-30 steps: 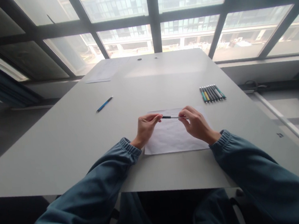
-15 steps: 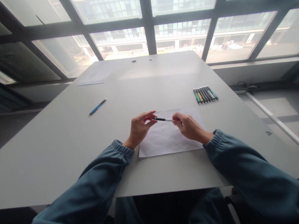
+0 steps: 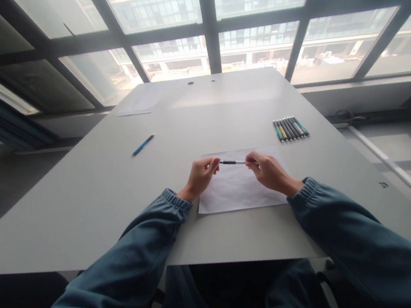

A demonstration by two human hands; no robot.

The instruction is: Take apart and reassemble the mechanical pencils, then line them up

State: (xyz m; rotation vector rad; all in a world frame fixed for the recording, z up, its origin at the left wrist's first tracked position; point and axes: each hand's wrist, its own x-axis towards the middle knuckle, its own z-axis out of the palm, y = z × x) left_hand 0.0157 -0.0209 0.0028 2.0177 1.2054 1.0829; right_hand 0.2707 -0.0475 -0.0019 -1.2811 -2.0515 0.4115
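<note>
Between my two hands a pen (image 3: 233,162) with a black grip and a pale barrel lies nearly level, just above a white sheet of paper (image 3: 238,189). The fingers of my left hand (image 3: 202,175) are closed in a pinch at its tip end, hiding the tip. My right hand (image 3: 268,169) grips the pale barrel at the opposite end, covering that end of it. The paper rests on the table under both hands, near the front edge.
A row of several pens (image 3: 291,128) in black, green, yellow and grey lies at the right. At the left a blue pen (image 3: 143,145) lies slantwise. Another paper (image 3: 137,102) is at the far left of the white table (image 3: 86,205), with windows behind.
My left fingers, earlier spread around the pen's tip, have closed into a pinch there. The right hand keeps its grip. The whole view has shifted slightly, so things appear further right.
</note>
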